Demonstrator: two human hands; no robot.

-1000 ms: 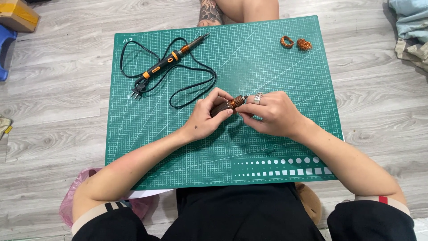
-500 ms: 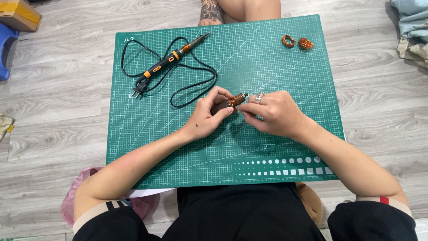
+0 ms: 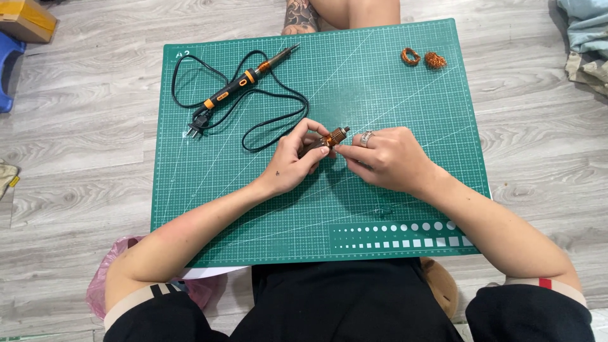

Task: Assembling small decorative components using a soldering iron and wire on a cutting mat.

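At frame centre, the left hand (image 3: 292, 163) and right hand (image 3: 387, 158) pinch a small copper-wound motor part (image 3: 329, 139) above the green cutting mat (image 3: 253, 209). A soldering iron (image 3: 244, 81) lies upper left, two copper wire coils (image 3: 422, 59) upper right.

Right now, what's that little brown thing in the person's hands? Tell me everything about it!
The little brown thing is a small cylinder wound with coppery wire, with a short darker stub poking out of its right end. It looks like metal. It lies roughly sideways, just above the green cutting mat, near the mat's middle. The left hand pinches it from the left, and the fingertips of the right hand touch its right end. Fingers hide its left part.
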